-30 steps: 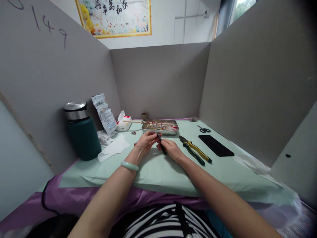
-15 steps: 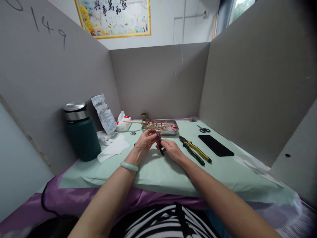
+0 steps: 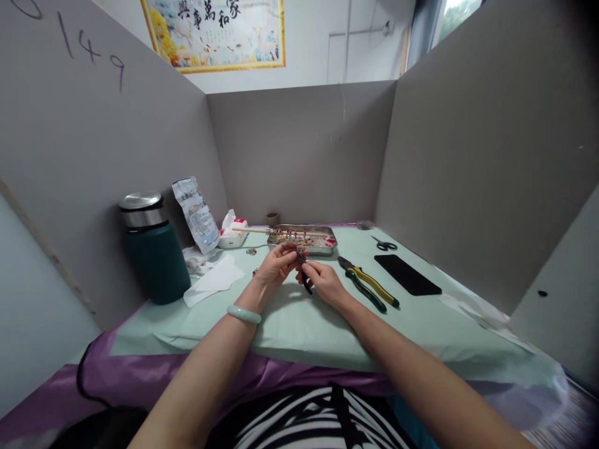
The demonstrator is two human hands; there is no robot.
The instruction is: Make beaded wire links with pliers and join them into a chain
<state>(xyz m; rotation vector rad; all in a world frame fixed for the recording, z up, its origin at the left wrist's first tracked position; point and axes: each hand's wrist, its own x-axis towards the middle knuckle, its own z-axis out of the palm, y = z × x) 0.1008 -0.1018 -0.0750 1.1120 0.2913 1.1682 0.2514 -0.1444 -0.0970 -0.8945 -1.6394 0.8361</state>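
Note:
My left hand [image 3: 276, 265], a pale green bangle [image 3: 244, 313] on its wrist, pinches a tiny piece that I cannot make out. My right hand [image 3: 325, 282] is closed round small black-handled pliers [image 3: 304, 275], their tip meeting the left fingertips. Both hands hover over the pale green mat [image 3: 299, 318] just in front of a metal tray [image 3: 304, 239] of small red and mixed beads. A thin wooden stick [image 3: 255, 230] lies across the tray's left end.
Yellow-and-green pliers [image 3: 369, 284], a black phone [image 3: 407, 274] and small scissors [image 3: 384, 244] lie to the right. A dark green flask [image 3: 153, 249], a foil packet [image 3: 196, 214], tissues [image 3: 213, 279] and a small box [image 3: 233, 236] stand left. Grey partition walls enclose the desk.
The small pliers have tipped more upright in my right hand and the hands have drawn slightly closer together; nothing else has moved.

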